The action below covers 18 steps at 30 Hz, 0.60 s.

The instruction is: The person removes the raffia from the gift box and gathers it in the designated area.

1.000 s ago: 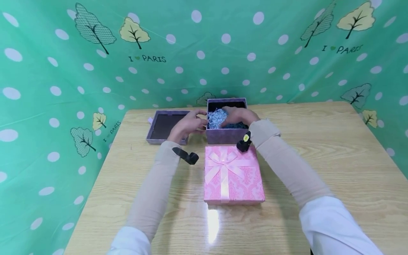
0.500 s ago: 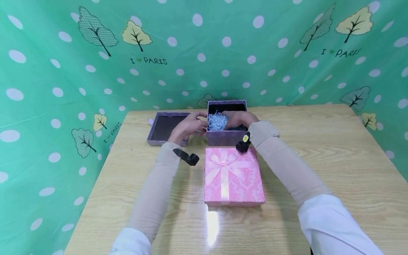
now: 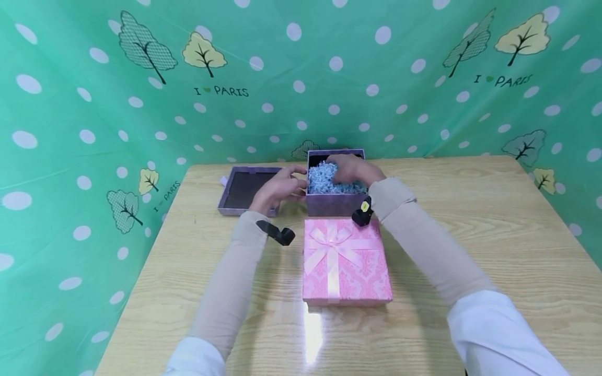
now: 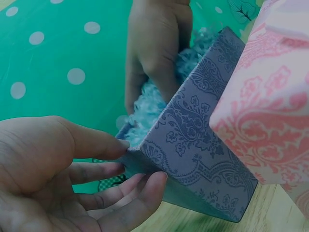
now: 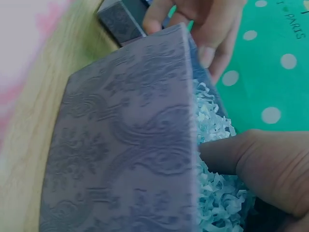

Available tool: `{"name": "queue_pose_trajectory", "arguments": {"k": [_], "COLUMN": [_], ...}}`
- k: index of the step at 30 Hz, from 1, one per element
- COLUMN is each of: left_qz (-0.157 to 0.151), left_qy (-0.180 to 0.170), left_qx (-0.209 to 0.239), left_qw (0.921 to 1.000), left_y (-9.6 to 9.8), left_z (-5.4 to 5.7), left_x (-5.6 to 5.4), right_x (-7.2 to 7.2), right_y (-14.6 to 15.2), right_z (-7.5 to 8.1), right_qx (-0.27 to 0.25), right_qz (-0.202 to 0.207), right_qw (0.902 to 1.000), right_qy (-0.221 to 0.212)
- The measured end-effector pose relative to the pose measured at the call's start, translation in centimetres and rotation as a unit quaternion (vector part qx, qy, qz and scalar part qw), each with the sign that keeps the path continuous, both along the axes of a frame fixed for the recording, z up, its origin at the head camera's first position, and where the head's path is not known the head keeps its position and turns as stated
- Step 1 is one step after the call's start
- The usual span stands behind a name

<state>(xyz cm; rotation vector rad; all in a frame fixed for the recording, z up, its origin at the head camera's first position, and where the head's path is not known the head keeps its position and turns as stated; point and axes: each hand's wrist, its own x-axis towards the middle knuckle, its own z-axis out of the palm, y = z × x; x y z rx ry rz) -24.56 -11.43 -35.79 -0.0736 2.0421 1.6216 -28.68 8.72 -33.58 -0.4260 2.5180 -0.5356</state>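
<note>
A purple patterned gift box (image 3: pixel 336 205) stands uncovered near the back of the table, holding light blue shredded paper (image 3: pixel 322 178). My right hand (image 3: pixel 354 169) reaches down into it and grips the shreds. In the right wrist view its thumb (image 5: pixel 222 154) sinks into the shredded paper (image 5: pixel 219 195); the other fingertips are hidden. At the box's left side is my left hand (image 3: pixel 279 188). The left wrist view has that hand's thumb (image 4: pixel 104 146) at the rim's corner, with the other fingers spread along the outer wall of the box (image 4: pixel 193 145).
A purple box lid (image 3: pixel 235 211), inside facing up, lies left of the box, partly behind my left hand. Directly in front of the box sits a pink gift box (image 3: pixel 348 266) with a ribbon bow. A green dotted cloth (image 3: pixel 301 62) hangs behind the wooden table (image 3: pixel 470 219).
My right hand went deeper into the box, then came up a little. The blue shreds now show higher and spread wider across the box. My left hand stays at its side.
</note>
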Motion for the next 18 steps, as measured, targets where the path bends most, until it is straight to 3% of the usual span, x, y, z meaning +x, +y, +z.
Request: {"name": "queue_pose_trajectory", "arguments": {"k": [10,18], "left_qz": [0.001,-0.004], "left_qy": [0.001,0.000], "left_qx": [0.002,0.002], "left_qw": [1.0000,1.0000], "left_y": [0.0,-0.1], "left_z": [-0.2,-0.2], "left_x": [-0.1,-0.2], "right_x": [0.1,0.1], "right_y": [0.3,1.2], "right_z": [2.1,3.6], "right_qx": [-0.012,-0.025], "right_qz": [-0.015,-0.005], "right_qw": [0.9990,0.9985], "right_qy": [0.041,0.049]}}
